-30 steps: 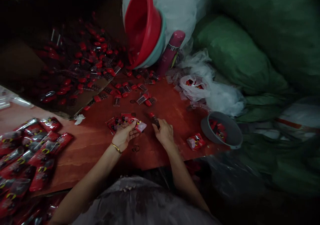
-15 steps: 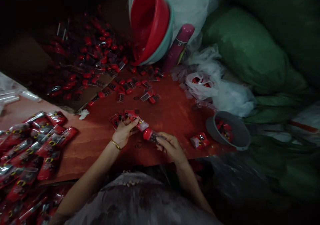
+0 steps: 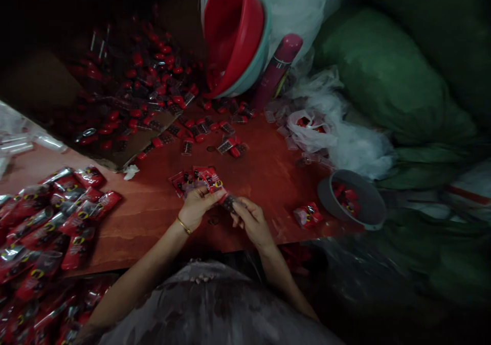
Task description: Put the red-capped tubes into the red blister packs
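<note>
My left hand (image 3: pixel 195 209), with a gold bangle at the wrist, is closed on a red printed plastic packet (image 3: pixel 212 178). Between thumb and fingers my right hand (image 3: pixel 252 223) grips a small clear container (image 3: pixel 229 203) with dark contents. The container's front end meets the packet's near end, and its red cap is largely out of sight, apparently inside the packet. Close by the left fingers, more flat red packets (image 3: pixel 178 182) lie on the reddish tabletop (image 3: pixel 264 166).
A cardboard box (image 3: pixel 126 163) spills red-capped containers at the back left. Filled red packets (image 3: pixel 79 243) are heaped on the left. Behind stand a red basin (image 3: pixel 245 33) and a magenta flask (image 3: pixel 274 69). On the right are plastic bags (image 3: pixel 345 135) and a grey bucket (image 3: pixel 370 207).
My right hand has moved left and slightly up, bringing the container's capped end to the packet. The cap, plainly visible before beside the packet, is now mostly hidden.
</note>
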`<state>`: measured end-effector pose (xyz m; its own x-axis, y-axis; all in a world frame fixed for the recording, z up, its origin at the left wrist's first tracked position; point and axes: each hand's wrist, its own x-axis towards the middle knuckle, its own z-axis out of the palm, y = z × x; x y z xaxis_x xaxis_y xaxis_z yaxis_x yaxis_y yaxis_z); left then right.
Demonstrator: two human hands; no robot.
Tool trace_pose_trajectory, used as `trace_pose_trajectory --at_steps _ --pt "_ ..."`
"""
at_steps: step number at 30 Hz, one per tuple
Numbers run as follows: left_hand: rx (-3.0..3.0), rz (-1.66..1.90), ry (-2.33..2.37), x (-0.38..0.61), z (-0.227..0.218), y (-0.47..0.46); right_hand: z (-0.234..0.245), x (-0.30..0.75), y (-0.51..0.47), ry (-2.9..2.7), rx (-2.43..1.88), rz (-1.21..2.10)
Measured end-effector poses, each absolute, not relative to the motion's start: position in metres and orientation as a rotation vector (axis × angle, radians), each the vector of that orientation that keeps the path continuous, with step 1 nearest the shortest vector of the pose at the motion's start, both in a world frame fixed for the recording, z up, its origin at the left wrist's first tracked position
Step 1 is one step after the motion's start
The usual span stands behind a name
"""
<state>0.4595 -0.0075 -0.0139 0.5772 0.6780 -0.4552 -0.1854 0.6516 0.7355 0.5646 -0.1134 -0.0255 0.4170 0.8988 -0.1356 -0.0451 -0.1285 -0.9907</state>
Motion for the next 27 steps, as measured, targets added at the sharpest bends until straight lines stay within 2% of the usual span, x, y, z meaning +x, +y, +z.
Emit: trace_pose_trajectory --at_steps 6,15,17,22,27 --pt "0.677 0.676 0.776 0.465 -0.024 -0.021 -0.037 0.542 -0.106 -0.753 -1.559 0.736" --pt "0.682 0.679 0.732 0.463 -0.019 -0.017 -0.033 0.54 -0.104 -0.99 -1.613 0.651" --pt "0.74 0.625 0.724 0.461 -0.018 -0.015 -0.036 0.535 -0.103 -0.914 -1.583 0.682" --pt "0.894 0.436 0.661 0.456 -0.017 -0.018 -0.044 0.524 -0.098 -0.575 -1.306 0.999" --pt "0.866 0.669 0.65 0.454 -0.024 -0.02 -0.037 0.529 -0.097 -0.597 -1.349 0.919"
